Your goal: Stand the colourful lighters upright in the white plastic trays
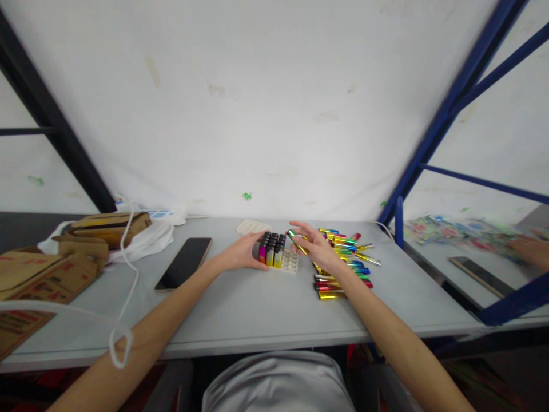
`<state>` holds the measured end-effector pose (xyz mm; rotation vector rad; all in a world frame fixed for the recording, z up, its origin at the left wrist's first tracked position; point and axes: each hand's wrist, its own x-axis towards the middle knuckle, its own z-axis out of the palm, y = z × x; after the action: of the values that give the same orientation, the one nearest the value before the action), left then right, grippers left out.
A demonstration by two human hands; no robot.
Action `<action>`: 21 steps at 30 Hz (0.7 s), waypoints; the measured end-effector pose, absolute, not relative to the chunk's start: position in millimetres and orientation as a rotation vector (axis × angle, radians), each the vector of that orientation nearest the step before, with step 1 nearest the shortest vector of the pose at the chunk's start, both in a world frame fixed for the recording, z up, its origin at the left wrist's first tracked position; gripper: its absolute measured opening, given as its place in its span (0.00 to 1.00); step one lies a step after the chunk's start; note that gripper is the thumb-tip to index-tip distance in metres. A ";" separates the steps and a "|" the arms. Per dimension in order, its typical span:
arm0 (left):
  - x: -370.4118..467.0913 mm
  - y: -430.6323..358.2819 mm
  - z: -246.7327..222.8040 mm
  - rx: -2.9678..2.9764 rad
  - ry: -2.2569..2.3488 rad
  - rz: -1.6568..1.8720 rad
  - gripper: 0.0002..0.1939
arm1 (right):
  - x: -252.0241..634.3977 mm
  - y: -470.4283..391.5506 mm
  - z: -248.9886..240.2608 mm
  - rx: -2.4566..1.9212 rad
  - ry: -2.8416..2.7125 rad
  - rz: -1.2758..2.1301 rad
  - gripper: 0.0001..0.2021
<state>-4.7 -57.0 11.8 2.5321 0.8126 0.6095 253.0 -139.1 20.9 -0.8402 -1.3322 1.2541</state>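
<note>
A block of upright lighters (270,252) with black tops stands in a pale tray with round holes (290,262). My left hand (244,252) cups the left side of this block, its thumb at the front and its fingers behind. Just right of the block, my right hand (315,246) pinches a shiny lighter (293,234), green toward its upper end; something gold shows under the fingers. Beneath and beyond that hand lies a loose pile of metallic lighters (323,286) in gold, red, blue and green. Several holes at the tray's right side show no lighters.
A second pale tray (253,226) lies behind the block. To the left are a dark phone (185,264), cardboard boxes (55,266) and a white cable (128,240). A blue metal frame (433,123) rises at right, with another person's blurred hand (532,250) beyond it.
</note>
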 end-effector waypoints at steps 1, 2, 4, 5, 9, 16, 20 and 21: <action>-4.7 -57.5 12.9 2.532 0.792 0.609 0.51 | 252.5 -138.6 20.6 -0.829 -1.352 1.244 0.28; -4.7 -58.0 14.1 2.532 0.774 0.607 0.49 | 252.1 -138.0 20.1 -0.826 -1.372 1.229 0.28; -4.6 -59.1 16.4 2.528 0.750 0.604 0.46 | 251.6 -136.7 18.9 -0.857 -1.409 1.198 0.27; -4.7 -59.8 17.4 2.523 0.744 0.605 0.46 | 251.5 -136.2 18.4 -0.886 -1.426 1.187 0.25; -4.9 -63.9 20.6 2.503 0.723 0.614 0.42 | 250.3 -135.7 18.0 -0.931 -1.468 1.144 0.20; 1.3 -71.8 16.5 2.461 0.762 0.647 0.44 | 245.3 -135.3 16.1 -0.982 -1.436 1.181 0.23; 5.7 -68.9 7.1 2.419 0.834 0.674 0.51 | 245.7 -133.4 13.6 -1.109 -1.524 1.005 0.24; 6.1 -67.6 4.7 2.407 0.847 0.692 0.54 | 246.1 -133.0 13.4 -1.136 -1.549 0.937 0.25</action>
<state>6.1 -67.6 4.7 2.4068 0.8474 0.6917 246.1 -133.0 13.4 -1.1360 -1.5494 0.9372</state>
